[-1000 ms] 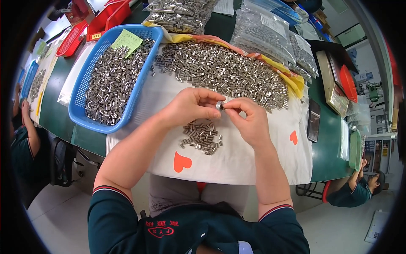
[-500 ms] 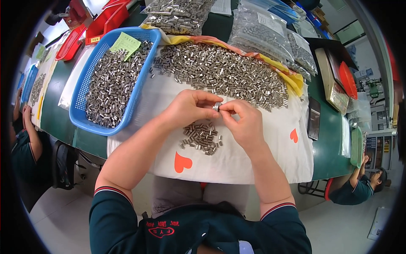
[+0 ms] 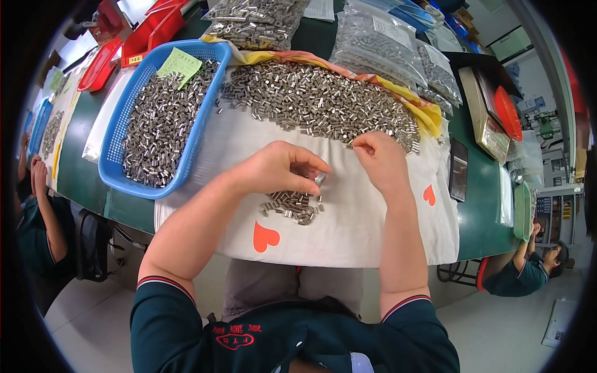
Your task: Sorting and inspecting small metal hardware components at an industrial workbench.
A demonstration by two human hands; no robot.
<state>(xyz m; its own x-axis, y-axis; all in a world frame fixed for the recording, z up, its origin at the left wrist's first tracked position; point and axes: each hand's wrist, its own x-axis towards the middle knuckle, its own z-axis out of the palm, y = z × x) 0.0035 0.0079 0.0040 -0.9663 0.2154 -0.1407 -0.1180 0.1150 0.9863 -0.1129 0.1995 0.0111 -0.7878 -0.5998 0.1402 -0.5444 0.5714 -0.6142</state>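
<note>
My left hand pinches a small silver metal ring between thumb and fingertips, above the white cloth. Just below that hand lies a small heap of short metal sleeves, partly covered by it. My right hand is at the near edge of a large spread pile of the same metal sleeves. Its thumb and index finger are drawn together; whether a sleeve is between them is too small to tell.
A blue plastic basket full of sleeves, with a green paper slip, stands at the left. Clear bags of metal parts lie behind the yellow-and-orange cloth edge. A dark phone-like slab rests at the right. Other people sit at both sides.
My right hand has left the ring and moved right and away from me to the large pile's edge. My left hand keeps the ring, now slightly lower and tilted.
</note>
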